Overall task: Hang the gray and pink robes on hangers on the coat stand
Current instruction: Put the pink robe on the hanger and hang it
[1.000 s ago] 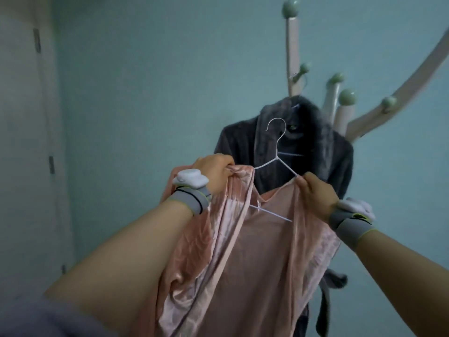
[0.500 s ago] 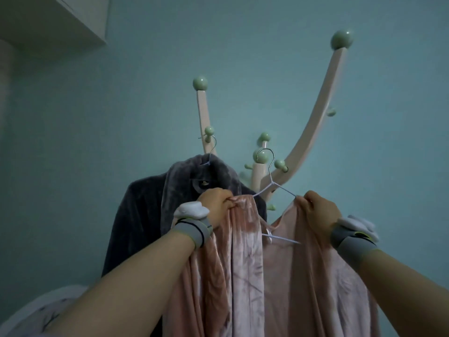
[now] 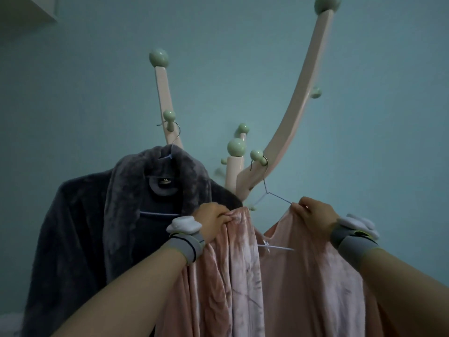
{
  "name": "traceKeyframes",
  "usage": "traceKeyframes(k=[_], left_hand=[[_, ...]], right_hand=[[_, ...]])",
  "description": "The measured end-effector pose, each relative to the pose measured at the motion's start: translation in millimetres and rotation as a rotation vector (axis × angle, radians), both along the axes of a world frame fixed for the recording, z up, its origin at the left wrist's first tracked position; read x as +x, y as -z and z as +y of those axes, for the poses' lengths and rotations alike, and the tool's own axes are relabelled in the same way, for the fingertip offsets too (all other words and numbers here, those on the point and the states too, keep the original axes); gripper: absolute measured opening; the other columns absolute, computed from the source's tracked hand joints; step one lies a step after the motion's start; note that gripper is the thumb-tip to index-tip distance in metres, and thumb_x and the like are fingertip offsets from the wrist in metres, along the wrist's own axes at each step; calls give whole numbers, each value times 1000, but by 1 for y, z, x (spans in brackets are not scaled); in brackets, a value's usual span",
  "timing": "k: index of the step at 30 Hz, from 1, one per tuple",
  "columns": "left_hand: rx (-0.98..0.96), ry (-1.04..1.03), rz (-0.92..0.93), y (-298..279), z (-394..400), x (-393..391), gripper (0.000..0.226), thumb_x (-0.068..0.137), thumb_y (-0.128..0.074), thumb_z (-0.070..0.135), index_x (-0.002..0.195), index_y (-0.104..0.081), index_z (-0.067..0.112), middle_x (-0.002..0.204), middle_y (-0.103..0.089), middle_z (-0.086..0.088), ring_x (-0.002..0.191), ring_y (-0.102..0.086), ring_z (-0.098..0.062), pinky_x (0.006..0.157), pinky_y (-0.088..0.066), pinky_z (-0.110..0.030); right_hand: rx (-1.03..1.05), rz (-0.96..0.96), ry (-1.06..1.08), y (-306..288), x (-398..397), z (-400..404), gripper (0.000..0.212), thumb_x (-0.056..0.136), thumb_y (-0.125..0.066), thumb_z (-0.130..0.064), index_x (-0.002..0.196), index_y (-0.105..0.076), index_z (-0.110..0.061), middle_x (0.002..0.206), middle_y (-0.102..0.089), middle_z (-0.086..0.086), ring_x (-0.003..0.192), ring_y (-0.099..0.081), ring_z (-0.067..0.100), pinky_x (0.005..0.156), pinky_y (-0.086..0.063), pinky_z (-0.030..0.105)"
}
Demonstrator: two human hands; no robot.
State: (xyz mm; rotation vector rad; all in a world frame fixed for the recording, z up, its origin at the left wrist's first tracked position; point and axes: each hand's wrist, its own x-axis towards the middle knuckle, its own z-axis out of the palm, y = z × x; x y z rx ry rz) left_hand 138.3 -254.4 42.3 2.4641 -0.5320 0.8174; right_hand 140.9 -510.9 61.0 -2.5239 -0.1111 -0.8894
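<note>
The pink robe (image 3: 286,283) hangs on a white wire hanger (image 3: 267,193) whose hook sits over a green-knobbed peg (image 3: 258,156) of the coat stand (image 3: 289,117). My left hand (image 3: 211,220) grips the robe's left shoulder. My right hand (image 3: 313,216) pinches the right shoulder against the hanger wire. The gray robe (image 3: 102,215) hangs on its own hanger from a higher peg (image 3: 169,119) on the stand's left arm, just left of my left hand.
A teal wall (image 3: 85,93) stands close behind the stand. A pale cabinet corner (image 3: 29,8) shows at the top left. The stand's long right arm rises to a green knob (image 3: 326,3) at the top edge.
Both hands lifted the pink robe up and right; its hanger hook went from free in front of the gray robe to over a lower peg. The view tilted upward.
</note>
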Motion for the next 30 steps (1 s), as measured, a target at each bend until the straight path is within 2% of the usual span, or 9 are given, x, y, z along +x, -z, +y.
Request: traceKeyframes(k=[5,8,10,12,16,20,23,27,30], left_hand=[[-72,-139,-28,23,14,-1,28,90,-54,35,102,-68,13,105,-68,-8,101,-61,-24,85,-44,-29],[-163,-281,-33,35,21,-13,37,85,-60,41,111,-65,14,112,-63,-10,106,-58,-26,87,-43,-29],[-227,-317,-34,44,20,-25,41,84,-62,38,117,-62,14,116,-60,-13,108,-56,-28,91,-43,-32],[-281,-327,-31,50,18,-38,41,84,-64,32,120,-59,13,117,-57,-15,108,-54,-29,92,-43,-30],[-366,-387,7,54,10,-66,45,85,-64,26,127,-52,14,123,-53,-15,109,-54,-28,85,-34,-19],[-423,-376,75,69,12,-91,62,90,-56,27,144,-27,19,143,-40,-12,127,-44,-28,101,-34,-28],[-454,-471,72,80,5,-107,70,92,-52,29,149,-13,20,146,-32,-14,129,-41,-31,105,-33,-33],[-413,-679,56,92,-8,-111,60,86,-60,33,131,-34,5,132,-34,-18,114,-45,-39,96,-39,-43],[-317,-776,83,92,-19,-105,58,85,-59,42,122,-37,4,128,-34,-16,111,-43,-37,89,-40,-42]], right_hand=[[69,0,-69,12,13,-3,33,95,-43,-37,75,-49,-11,74,-56,10,77,-54,29,66,-33,31],[76,-38,-20,18,9,5,28,94,-45,-35,95,-57,-10,98,-60,16,95,-56,36,78,-41,35],[14,-234,36,31,-3,18,29,91,-52,-25,112,-56,-5,114,-55,22,102,-54,40,86,-42,41],[-24,-401,-130,48,-18,41,28,84,-55,-18,107,-57,-1,107,-57,22,94,-56,40,82,-42,39],[21,32,-546,71,-44,90,31,92,-50,-29,114,-49,-8,112,-56,11,102,-54,28,87,-42,37],[162,27,-423,66,-42,111,44,94,-46,-30,130,-40,-5,133,-45,15,122,-44,31,101,-36,39],[172,211,-417,58,-42,108,48,98,-35,-35,135,-34,-4,138,-45,19,126,-44,35,104,-32,40],[-16,234,-448,61,-49,102,35,100,-23,-34,107,-47,-9,120,-60,22,115,-53,35,99,-33,38],[-51,199,-408,61,-51,97,38,101,-23,-31,110,-49,-5,118,-62,19,114,-54,34,99,-32,39]])
